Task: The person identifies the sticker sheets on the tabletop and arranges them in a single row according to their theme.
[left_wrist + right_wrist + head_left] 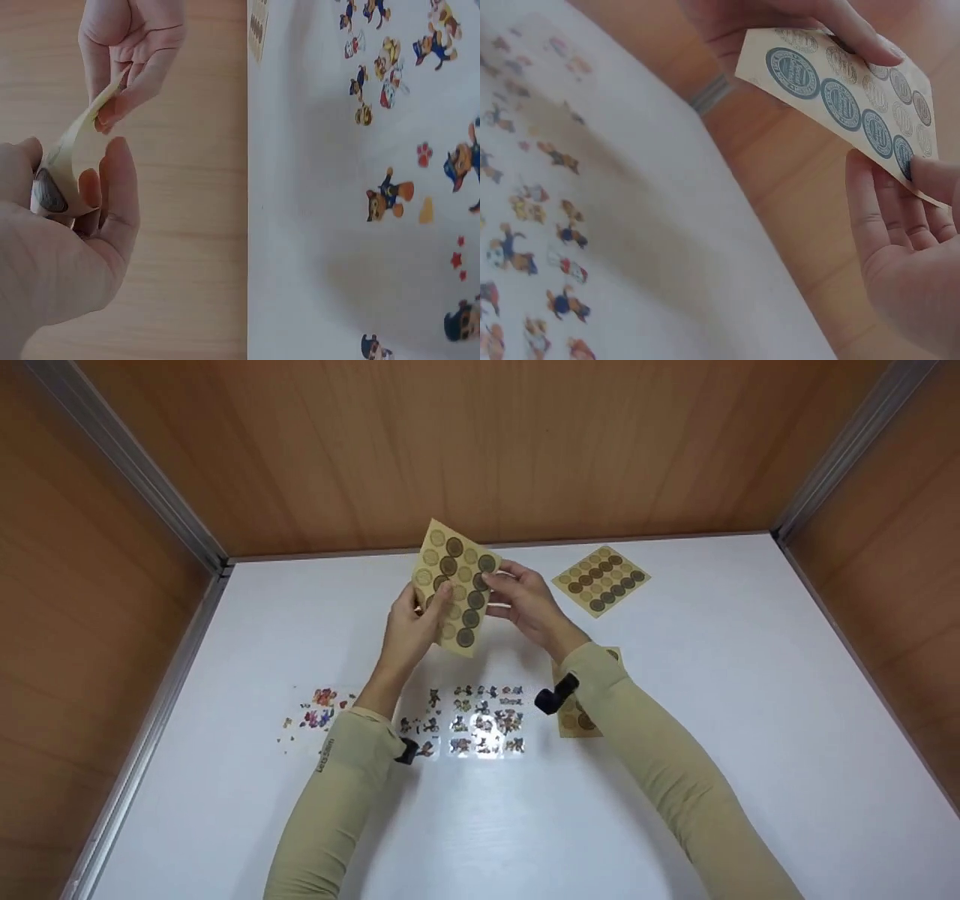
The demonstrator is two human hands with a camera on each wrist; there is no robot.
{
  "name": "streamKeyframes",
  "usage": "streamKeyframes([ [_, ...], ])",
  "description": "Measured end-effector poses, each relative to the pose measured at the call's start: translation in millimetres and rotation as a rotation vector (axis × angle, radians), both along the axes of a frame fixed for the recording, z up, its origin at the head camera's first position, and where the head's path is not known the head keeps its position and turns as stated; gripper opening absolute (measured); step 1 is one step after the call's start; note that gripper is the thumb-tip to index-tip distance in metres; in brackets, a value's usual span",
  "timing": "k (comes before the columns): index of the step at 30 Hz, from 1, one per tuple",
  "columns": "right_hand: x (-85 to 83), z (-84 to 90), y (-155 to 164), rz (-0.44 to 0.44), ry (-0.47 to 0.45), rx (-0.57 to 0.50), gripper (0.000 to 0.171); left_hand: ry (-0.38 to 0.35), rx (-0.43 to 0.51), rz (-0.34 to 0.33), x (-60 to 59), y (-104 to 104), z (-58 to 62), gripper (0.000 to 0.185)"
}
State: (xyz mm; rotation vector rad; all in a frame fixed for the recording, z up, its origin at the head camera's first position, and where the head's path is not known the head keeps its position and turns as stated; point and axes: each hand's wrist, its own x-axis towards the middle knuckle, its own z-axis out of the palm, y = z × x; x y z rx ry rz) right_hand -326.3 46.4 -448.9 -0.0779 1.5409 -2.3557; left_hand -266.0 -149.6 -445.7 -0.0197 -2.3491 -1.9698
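Sticker sheet [455,589] held upright above the counter [675,720], long axis tilted; left hand [411,630] pinches its lower left edge; right hand [529,601] fingers [501,577] pinch the right edge, both equally near

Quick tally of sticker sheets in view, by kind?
Kraft round-seal sheets: 3 – one held in both hands, one flat at the back right, one partly under the right sleeve
Clear cartoon sheets: 2 – one in the middle, one to the left
Total: 5
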Motion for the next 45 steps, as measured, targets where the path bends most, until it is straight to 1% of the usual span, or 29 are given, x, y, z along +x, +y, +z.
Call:
streamKeyframes([
  [3,-0.9,8.8,18,-0.05,0.033,-0.004,0.028,-0.007,-0.005,-0.077,3.1,5,-0.4,0.051],
  [7,2.0,17.1,41,-0.078,0.073,0.035,0.025,0.013,-0.061,-0.179,6.0,14,-0.7,0.035],
  [9,7.7,18.3,52,-0.056,0.115,0.123,0.03,0.02,-0.086,-0.203,7.6,22,-1.2,0.03],
  [12,20.1,15.5,69,0.032,0.182,0.331,0.044,0.039,-0.093,-0.208,11.4,36,-3.9,0.03],
  [14,29.9,12.5,82,0.091,0.228,0.457,0.053,0.048,-0.087,-0.223,15.0,47,-6.3,0.031],
  [15,34.0,10.7,89,0.111,0.242,0.502,0.056,0.049,-0.093,-0.237,16.9,52,-7.5,0.032],
  [17,41.3,8.6,103,0.122,0.26,0.552,0.059,0.039,-0.109,-0.283,21.0,62,-9.7,0.033],
  [20,49.1,6.8,121,0.112,0.26,0.576,0.059,0.0,-0.151,-0.352,26.3,75,-12.7,0.033],
  [23,54.9,6.0,135,0.109,0.253,0.606,0.062,-0.027,-0.193,-0.388,29.9,85,-14.1,0.032],
  [27,61.7,5.5,146,0.102,0.247,0.635,0.064,-0.039,-0.234,-0.41,32.4,94,-14.8,0.031],
  [31,66.9,5.1,159,0.11,0.252,0.633,0.065,-0.06,-0.25,-0.415,33.0,101,-14.4,0.032],
  [35,71.6,5.0,176,0.105,0.247,0.606,0.071,-0.087,-0.271,-0.401,32.5,110,-11.6,0.041],
  [38,76.0,3.6,190,0.089,0.232,0.595,0.078,-0.101,-0.284,-0.408,32.4,121,-9.8,0.05],
  [40,79.3,1.9,200,0.079,0.225,0.605,0.082,-0.103,-0.297,-0.422,32.9,130,-9.7,0.051],
  [43,83.9,-2.2,214,0.062,0.224,0.645,0.087,-0.106,-0.329,-0.445,34.8,146,-11.5,0.053],
  [45,87.2,-4.8,223,0.052,0.222,0.673,0.089,-0.111,-0.367,-0.461,37.0,157,-13.6,0.055],
])
